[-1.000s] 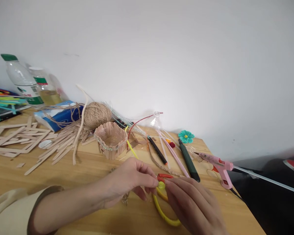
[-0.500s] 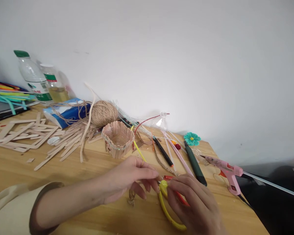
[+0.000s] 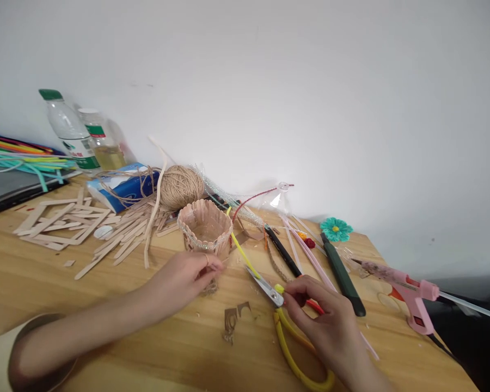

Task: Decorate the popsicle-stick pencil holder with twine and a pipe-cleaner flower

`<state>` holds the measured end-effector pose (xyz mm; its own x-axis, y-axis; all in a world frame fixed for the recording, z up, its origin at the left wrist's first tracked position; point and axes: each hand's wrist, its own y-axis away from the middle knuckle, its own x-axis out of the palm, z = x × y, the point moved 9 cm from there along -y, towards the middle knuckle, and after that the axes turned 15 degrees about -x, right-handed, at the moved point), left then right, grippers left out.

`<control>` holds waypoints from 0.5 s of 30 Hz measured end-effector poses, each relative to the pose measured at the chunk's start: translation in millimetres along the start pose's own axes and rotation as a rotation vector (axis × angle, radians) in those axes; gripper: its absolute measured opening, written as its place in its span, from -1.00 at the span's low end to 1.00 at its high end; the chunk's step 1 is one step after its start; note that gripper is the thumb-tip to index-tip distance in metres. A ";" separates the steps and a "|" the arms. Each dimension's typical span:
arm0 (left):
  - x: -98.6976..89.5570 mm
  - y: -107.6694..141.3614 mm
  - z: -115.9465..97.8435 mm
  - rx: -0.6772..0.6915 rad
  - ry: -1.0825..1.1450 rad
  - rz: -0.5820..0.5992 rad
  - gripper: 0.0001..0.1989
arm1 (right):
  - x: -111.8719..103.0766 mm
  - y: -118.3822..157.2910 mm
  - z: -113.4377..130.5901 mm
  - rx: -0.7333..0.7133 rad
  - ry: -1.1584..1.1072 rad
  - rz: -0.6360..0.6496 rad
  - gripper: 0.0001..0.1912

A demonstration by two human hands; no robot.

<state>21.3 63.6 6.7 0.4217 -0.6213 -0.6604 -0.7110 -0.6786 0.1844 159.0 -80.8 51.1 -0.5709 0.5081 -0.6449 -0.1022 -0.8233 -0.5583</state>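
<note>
Between the thumb and forefinger of my right hand [image 3: 324, 316] is a small yellow coil of pipe cleaner [image 3: 279, 288]. Scissors [image 3: 286, 343] with yellow handles lie on the table under and beside that hand, blades pointing away to the left. My left hand [image 3: 188, 280] is held over the table in front of the craft-stick basket [image 3: 204, 237], its fingertips drawn together; whether anything thin is in them I cannot make out. A yellow pipe cleaner [image 3: 240, 251] lies between the basket and the scissors' tips.
Craft sticks [image 3: 57, 220], a twine ball [image 3: 182, 187], a blue packet [image 3: 120, 188] and two bottles [image 3: 71, 133] occupy the left. Rightward are a black pen [image 3: 283, 251], a green cutter [image 3: 343, 277], a teal flower [image 3: 336, 229] and a pink glue gun [image 3: 408, 288]. Brown scraps [image 3: 231, 321] lie in front.
My hands have come apart: the left moved away leftward toward the basket, while the right keeps the yellow coil. The scissors' blades are now uncovered. The whole view has shifted slightly.
</note>
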 end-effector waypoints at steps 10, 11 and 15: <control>18.6 6.7 18.3 -0.081 -0.406 0.026 -0.84 | 6.8 -4.0 -6.1 0.144 -0.082 0.046 -0.83; 18.1 5.2 18.1 -0.097 -0.345 0.021 -0.86 | 9.2 -3.0 -9.6 0.195 -0.122 0.044 -0.83; 29.3 -5.8 18.0 -0.212 0.145 0.143 -0.90 | 30.2 6.2 -23.3 0.470 -0.404 0.047 -0.83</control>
<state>27.7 56.4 -26.9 0.4120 -0.7558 -0.5089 -0.6421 -0.6371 0.4264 160.1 -64.7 16.0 -0.8374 0.4085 -0.3632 -0.3648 -0.9125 -0.1852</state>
